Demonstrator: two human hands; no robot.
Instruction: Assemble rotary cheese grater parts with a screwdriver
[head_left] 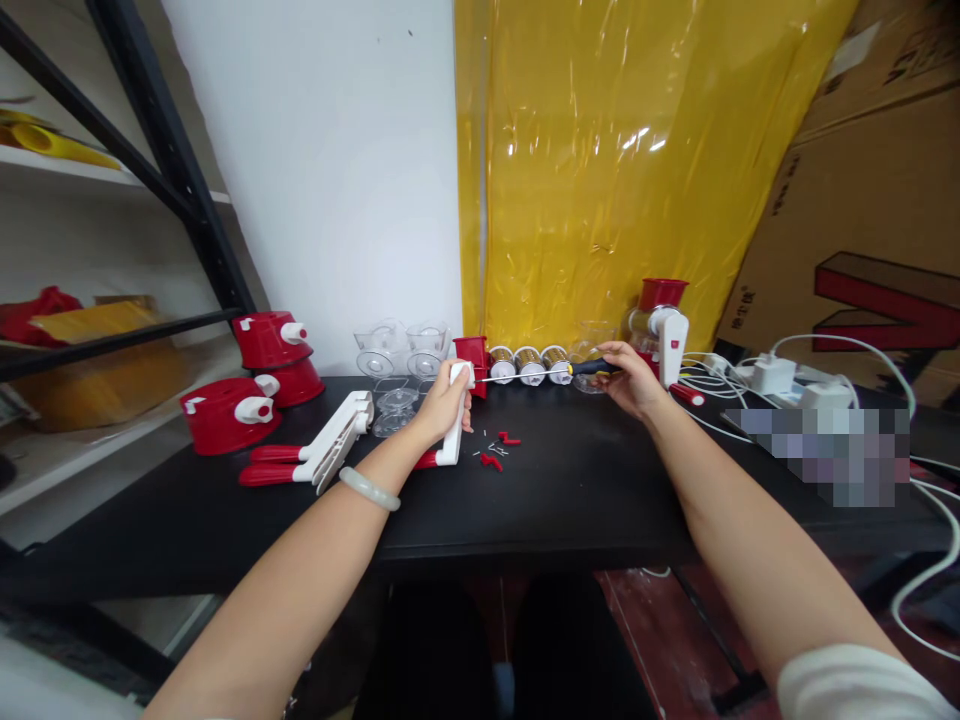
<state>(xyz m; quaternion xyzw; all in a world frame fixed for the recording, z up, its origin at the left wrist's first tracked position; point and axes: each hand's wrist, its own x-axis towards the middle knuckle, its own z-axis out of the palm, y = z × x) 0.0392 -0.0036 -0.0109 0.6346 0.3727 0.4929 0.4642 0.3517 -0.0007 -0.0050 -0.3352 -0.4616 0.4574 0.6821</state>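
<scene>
White handle (452, 440), tilted — top in left grip (444, 402)

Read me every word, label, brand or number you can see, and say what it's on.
"EA": near the top of the cardboard box; any letters before it are unclear.
Large red lettering on that box: cut off, unreadable.
Smaller characters along its left side: too blurred.
Screwdriver and white part: nothing readable.
</scene>
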